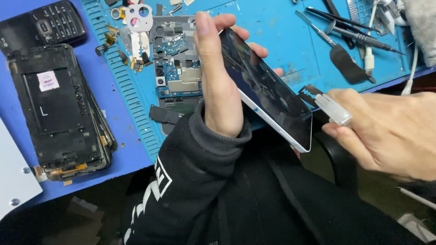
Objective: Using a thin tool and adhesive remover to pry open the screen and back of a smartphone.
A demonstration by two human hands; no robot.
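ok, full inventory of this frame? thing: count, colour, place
phone: 1, white frame with dark screen, held tilted at centre
blade tool: 1, dark blade with white handle, at the phone's right edge
mat: 1, blue, top centre
circuit boards: a cluster, blue and grey, on the mat behind the thumb
camera cover: 1, white, top centre-left
phone stack: several, black, left
keypad phone: 1, black, top left
hand tools: several, dark and metal, top right
left hand: 1, black sleeve, grips the phone
right hand: 1, holds the blade tool
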